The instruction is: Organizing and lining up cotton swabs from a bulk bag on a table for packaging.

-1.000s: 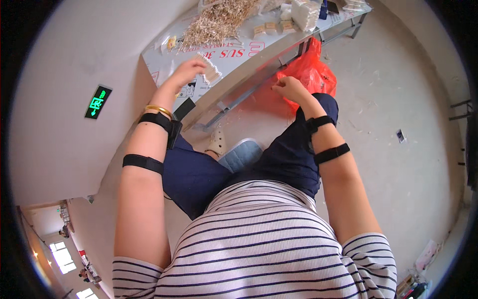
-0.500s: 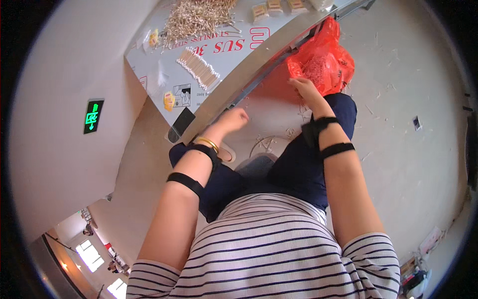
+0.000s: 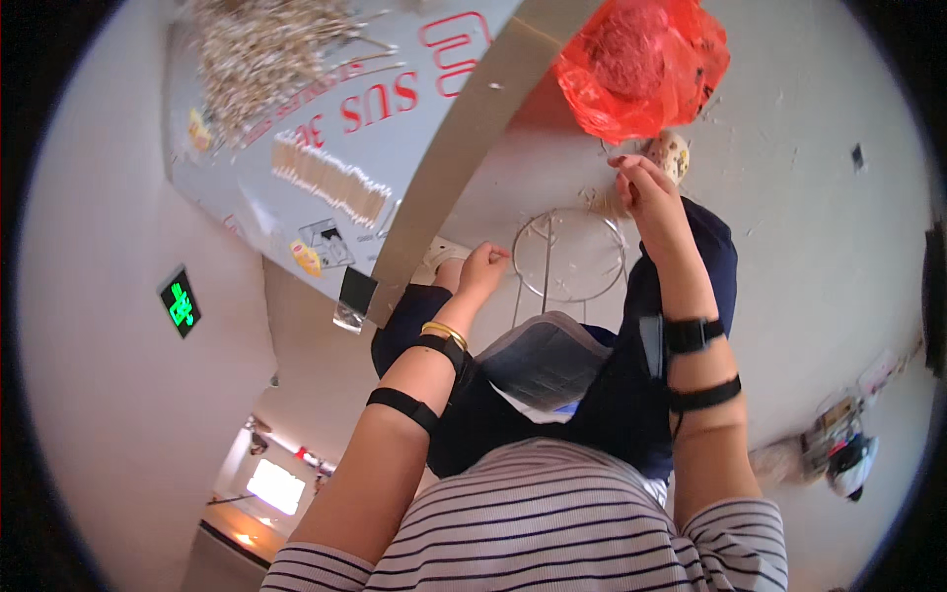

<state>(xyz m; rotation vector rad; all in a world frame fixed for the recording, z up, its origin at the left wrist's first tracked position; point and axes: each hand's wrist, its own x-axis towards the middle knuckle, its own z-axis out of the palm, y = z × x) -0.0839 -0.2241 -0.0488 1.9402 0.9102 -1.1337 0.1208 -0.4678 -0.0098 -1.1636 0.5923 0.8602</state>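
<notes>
My left hand hangs over my lap beside the table edge, its fingers loosely curled together with nothing visible in them. My right hand is just below a red plastic bag, apart from it, with fingers bent but spread and nothing seen between them. The bag hangs open off the table's front side and holds a crumpled mass of clear-looking plastic. On the table, a neat row of cotton swabs lies side by side, near a large loose heap of cotton swabs.
The table has a metal front edge and a printed protective film. A yellow packet and a dark square lie near its corner. Below is a round metal stool frame. Swabs and scraps litter the floor.
My right hand has let go of the red bag's rim and drawn back from it. My left hand's curled fingers have loosened a little. The whole view has shifted downward toward my lap.
</notes>
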